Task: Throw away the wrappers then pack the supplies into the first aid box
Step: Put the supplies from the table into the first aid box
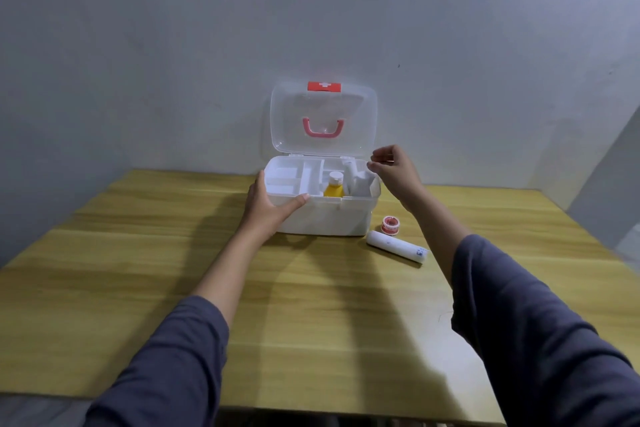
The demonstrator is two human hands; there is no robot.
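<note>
The white first aid box [332, 217] stands open at the back of the table, its clear lid [287, 114] with a pink handle leaning on the wall. Inside are a white tray, a yellow bottle [333, 189] with a white cap, and white packs [360, 180] on the right. My left hand [268, 206] grips the box's front left corner, thumb on the rim. My right hand [393, 168] hovers over the box's right end, fingers curled and apart, nothing visible in them. A white bandage roll [396, 247] and a red-white tape roll [390, 224] lie to the right of the box.
The wooden table [173, 270] ends at a grey wall behind the box. Its front edge is near my sleeves, and its right edge runs close to the tape roll's side.
</note>
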